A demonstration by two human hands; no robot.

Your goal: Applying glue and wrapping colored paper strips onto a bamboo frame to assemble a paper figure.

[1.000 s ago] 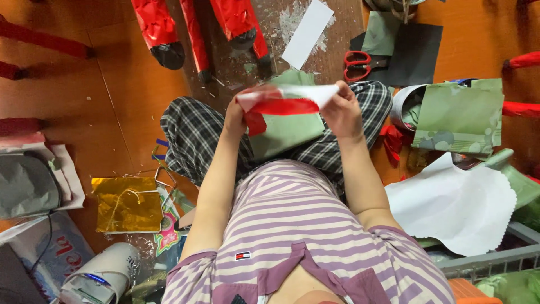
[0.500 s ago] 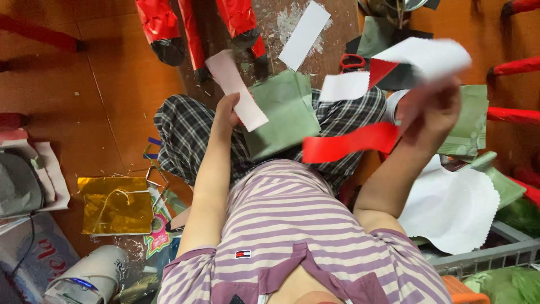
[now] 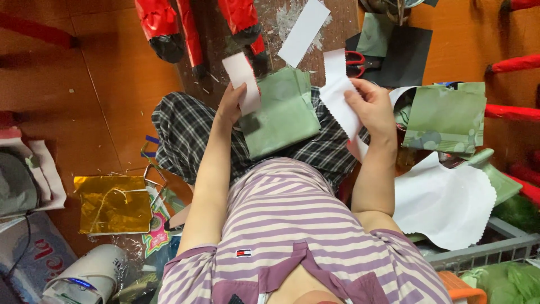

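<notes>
Strips (image 3: 340, 90) now parted, both upright.

Bottom left corner, a soft plastic package (image 3: 34, 262) lies on the floor, pale blue-white with red printing, half out of view. Just beside it, a white roll or tub (image 3: 84, 280) with a small blue label patch, possibly a wrapped tape roll; the view is too tight to tell. Above that, a flat gold foil packet (image 3: 112, 204), square and shiny, on the orange floor. On the striped shirt, a tiny rectangular label (image 3: 243, 253), red, white and dark blue.
</notes>
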